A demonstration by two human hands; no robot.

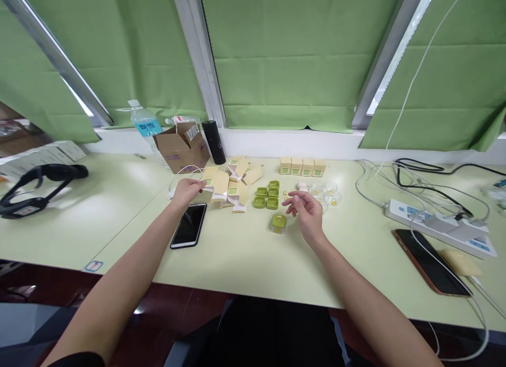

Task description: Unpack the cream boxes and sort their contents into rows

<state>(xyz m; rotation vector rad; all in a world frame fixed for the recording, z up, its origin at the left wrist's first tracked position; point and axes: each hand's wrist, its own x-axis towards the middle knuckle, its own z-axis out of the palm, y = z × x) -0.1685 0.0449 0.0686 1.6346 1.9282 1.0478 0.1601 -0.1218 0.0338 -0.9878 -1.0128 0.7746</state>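
Observation:
My left hand (187, 192) pinches the edge of a cream carton (209, 183) with a green square on it. That carton lies at the left side of a pile of unfolded cream cartons (239, 190). My right hand (306, 211) hovers over the table, fingers loosely bent and apart, holding nothing. Just left of it stands a small clear container with a green lid (279, 223). Behind that are several green lids (272, 203) in rows. Clear round cups (331, 189) sit beyond my right hand, which partly hides them.
Folded cream boxes (302, 166) stand in a row at the back. A phone (188, 225) lies by my left forearm. Further left are a cardboard box (182, 150), a black bottle (214, 142) and a headset (39, 187). A power strip (438, 224) with cables and another phone (429, 261) are right.

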